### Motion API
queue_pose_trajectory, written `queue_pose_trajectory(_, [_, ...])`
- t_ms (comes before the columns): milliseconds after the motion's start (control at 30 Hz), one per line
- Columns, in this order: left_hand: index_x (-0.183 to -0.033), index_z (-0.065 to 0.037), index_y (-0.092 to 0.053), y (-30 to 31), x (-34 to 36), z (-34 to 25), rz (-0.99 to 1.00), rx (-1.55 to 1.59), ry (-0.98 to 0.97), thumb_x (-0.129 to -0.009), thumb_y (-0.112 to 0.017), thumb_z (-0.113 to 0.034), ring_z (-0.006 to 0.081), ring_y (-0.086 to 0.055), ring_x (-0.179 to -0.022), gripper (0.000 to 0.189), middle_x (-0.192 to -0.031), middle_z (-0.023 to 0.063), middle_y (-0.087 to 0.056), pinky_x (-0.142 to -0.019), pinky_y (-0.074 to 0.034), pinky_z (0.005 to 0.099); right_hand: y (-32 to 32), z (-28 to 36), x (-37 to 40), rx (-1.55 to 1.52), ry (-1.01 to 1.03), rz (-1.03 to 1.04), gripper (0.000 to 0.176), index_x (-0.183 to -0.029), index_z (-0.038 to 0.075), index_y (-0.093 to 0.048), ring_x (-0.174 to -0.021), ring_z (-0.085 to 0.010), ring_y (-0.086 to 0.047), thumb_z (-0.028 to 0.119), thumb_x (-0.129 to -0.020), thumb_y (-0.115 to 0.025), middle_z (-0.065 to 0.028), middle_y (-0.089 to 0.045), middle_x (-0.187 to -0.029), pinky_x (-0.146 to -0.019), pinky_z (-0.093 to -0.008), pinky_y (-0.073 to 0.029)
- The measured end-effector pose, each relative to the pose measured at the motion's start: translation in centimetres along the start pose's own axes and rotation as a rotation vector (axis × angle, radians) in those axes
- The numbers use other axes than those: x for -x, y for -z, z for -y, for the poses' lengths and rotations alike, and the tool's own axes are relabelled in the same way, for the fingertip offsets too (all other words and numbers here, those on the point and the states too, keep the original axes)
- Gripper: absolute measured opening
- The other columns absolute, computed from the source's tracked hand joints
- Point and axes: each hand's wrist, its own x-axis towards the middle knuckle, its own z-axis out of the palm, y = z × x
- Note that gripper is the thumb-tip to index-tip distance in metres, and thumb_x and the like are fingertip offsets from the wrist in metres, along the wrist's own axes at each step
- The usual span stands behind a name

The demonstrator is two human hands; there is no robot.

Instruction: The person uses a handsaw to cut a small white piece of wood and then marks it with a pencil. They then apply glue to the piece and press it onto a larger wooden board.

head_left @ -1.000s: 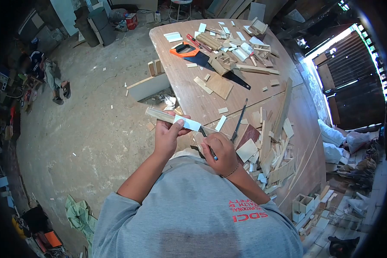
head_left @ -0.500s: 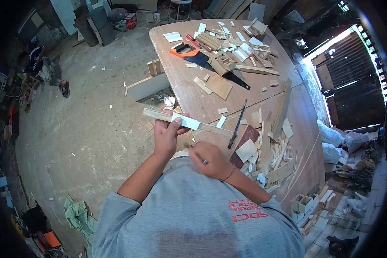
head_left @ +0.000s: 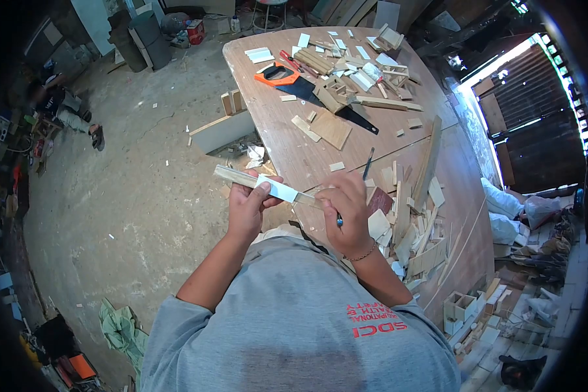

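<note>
My left hand (head_left: 247,208) is closed around a narrow wooden strip (head_left: 235,175), its thumb pressing a small white rectangular piece (head_left: 277,189) flat against the strip. At the strip's right end is my right hand (head_left: 346,212), fingers curled. A slim pen or pencil (head_left: 339,221) is in that hand, only its blue end showing below the fingers. Whether the right fingers also grip the strip is hard to see. Behind the right hand a thin dark tool (head_left: 370,162) lies on the table, its lower part hidden.
The wooden table (head_left: 255,98) carries an orange-handled handsaw (head_left: 294,85), a flat wood piece (head_left: 332,130) and many offcuts (head_left: 411,228). A board structure (head_left: 223,130) stands left of the table. Another person (head_left: 65,108) sits at far left. White sacks (head_left: 503,212) lie at right.
My right hand has moved up and away from my body to the right end of the strip, now covering part of the dark tool. The left hand has shifted slightly left.
</note>
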Motion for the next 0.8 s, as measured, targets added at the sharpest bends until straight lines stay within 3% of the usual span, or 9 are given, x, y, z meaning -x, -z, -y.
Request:
queue_pose_trajectory(133, [-0.107,-0.007,-0.037,-0.9,0.5,-0.4,0.019,-0.081,0.051,-0.089,-0.053,-0.002,0.0242,-0.065,-0.091,0.025,-0.105,0.0216,-0.060,-0.075,-0.057,0.0320,-1.2,0.0,0.6,-0.052,-0.155,0.174,0.016,-0.091,0.006,-0.062,-0.071,-0.0268,-0.056,0.013,-0.076,-0.064,-0.0082,-0.056,-0.088,-0.076,-0.0368,-0.044])
queue_pose_trajectory(200, [-0.108,-0.007,-0.037,-1.2,0.8,-0.4,0.038,-0.107,0.069,-0.088,-0.055,-0.002,0.0239,-0.064,-0.093,0.027,-0.105,0.0210,-0.061,-0.076,-0.057,0.0318,-1.3,0.8,0.0,-0.111,-0.198,0.253,0.024,-0.092,0.006,-0.063,-0.069,-0.0243,-0.059,0.017,-0.072,-0.070,-0.0077,-0.055,-0.084,-0.065,-0.0347,-0.047])
queue_pose_trajectory(300, [-0.110,-0.010,-0.038,-1.5,1.0,-0.2,0.032,-0.161,0.054,-0.086,-0.058,-0.007,0.0224,-0.065,-0.090,0.031,-0.105,0.0211,-0.062,-0.072,-0.057,0.0300,-2.1,0.3,0.3,-0.107,-0.176,0.194,0.029,-0.093,0.006,-0.063,-0.069,-0.0238,-0.060,0.016,-0.068,-0.073,-0.0075,-0.056,-0.084,-0.058,-0.0342,-0.048])
queue_pose_trajectory(500, [-0.114,-0.011,-0.039,0.0,0.4,-0.3,0.021,-0.054,0.002,-0.085,-0.057,-0.006,0.0305,-0.064,-0.095,0.034,-0.108,0.0227,-0.060,-0.079,-0.056,0.0356,0.0,-0.4,0.3,-0.078,-0.218,-0.073,0.029,-0.093,0.004,-0.064,-0.077,-0.0275,-0.063,0.006,-0.066,-0.071,-0.0103,-0.061,-0.090,-0.068,-0.0341,-0.051])
queue_pose_trajectory(600, [-0.114,-0.011,-0.039,0.1,0.5,-1.2,0.056,0.080,0.003,-0.084,-0.051,-0.003,0.0353,-0.063,-0.099,0.034,-0.110,0.0232,-0.059,-0.081,-0.056,0.0378,1.8,-1.0,0.9,-0.054,-0.331,0.058,0.029,-0.094,0.003,-0.063,-0.082,-0.0282,-0.064,0.006,-0.066,-0.071,-0.0128,-0.064,-0.091,-0.070,-0.0339,-0.052])
queue_pose_trajectory(800, [-0.114,-0.008,-0.038,-0.1,0.4,-1.8,0.023,0.032,-0.013,-0.082,-0.047,0.001,0.0386,-0.061,-0.101,0.034,-0.112,0.0250,-0.057,-0.084,-0.056,0.0400,2.3,-1.7,2.2,-0.071,-0.231,0.185,0.028,-0.095,0.005,-0.063,-0.073,-0.0271,-0.065,0.011,-0.069,-0.073,-0.0101,-0.066,-0.083,-0.065,-0.0340,-0.050])
